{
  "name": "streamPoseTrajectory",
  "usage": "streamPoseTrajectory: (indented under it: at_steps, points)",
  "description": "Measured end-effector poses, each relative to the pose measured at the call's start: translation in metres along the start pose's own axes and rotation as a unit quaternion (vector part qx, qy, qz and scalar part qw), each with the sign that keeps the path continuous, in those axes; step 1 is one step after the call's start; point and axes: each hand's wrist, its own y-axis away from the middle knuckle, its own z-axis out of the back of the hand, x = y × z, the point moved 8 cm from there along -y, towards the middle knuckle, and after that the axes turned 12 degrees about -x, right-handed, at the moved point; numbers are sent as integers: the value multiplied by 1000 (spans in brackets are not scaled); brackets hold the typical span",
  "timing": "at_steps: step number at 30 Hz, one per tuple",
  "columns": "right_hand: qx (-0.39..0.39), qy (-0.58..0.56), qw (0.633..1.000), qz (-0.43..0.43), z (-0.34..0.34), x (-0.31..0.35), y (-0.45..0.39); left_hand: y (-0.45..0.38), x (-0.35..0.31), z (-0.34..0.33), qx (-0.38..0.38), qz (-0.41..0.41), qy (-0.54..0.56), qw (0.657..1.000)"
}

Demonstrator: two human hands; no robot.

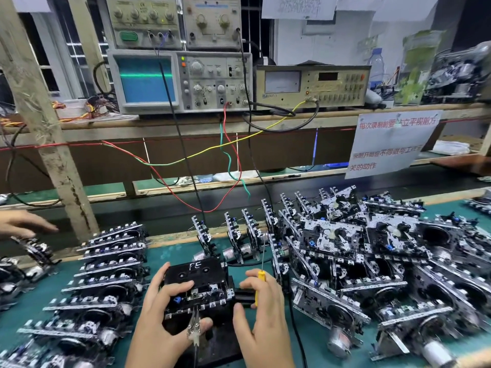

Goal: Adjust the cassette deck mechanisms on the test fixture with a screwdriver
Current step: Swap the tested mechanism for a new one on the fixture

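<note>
- The cassette deck mechanism point(196, 288) under adjustment sits on a dark test fixture point(212, 338) at the near edge of the green table point(170, 254), right below the person's chin line, with a black cassette point(195, 268) marked in white loaded on top.
- The left hand point(162, 314) wraps around the mechanism's left side, fingers curled over its top and front edge, the thumb down by a metal clip point(194, 328) on a cable at the front.
- The right hand point(261, 309) grips a screwdriver point(261, 282) with a yellow plastic handle; its thin steel shaft points up and away from the work, so the tip is not on any screw yet. The thumb rests by a black block on the fixture's right side.
- Judging by its look, the mechanism is a light, rigid frame of stamped sheet metal and black plastic, full of sharp tabs, small springs and a blue part near the front. I would hold it by the outer frame edges, as the left hand does, and keep off the delicate inner levers.
- Finished or waiting mechanisms point(111, 266) lie in rows to the left and in a loose heap point(372, 248) to the right.
- An oscilloscope point(180, 81) on the shelf behind shows a flat green trace; red, green and yellow wires point(228, 160) hang down toward the table.
- Another person's hand point(24, 221) reaches in at far left.
</note>
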Motion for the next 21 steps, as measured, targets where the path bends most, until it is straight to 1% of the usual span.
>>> streamPoseTrajectory:
  at_steps: [11,21]
  points:
    - [25,-3,1000,-18,-3,-4,2,-1,5,0,0,-9,-7,1000]
    - [7,-8,1000,-3,1,-2,3,0,4,-2,0,-13,4,1000]
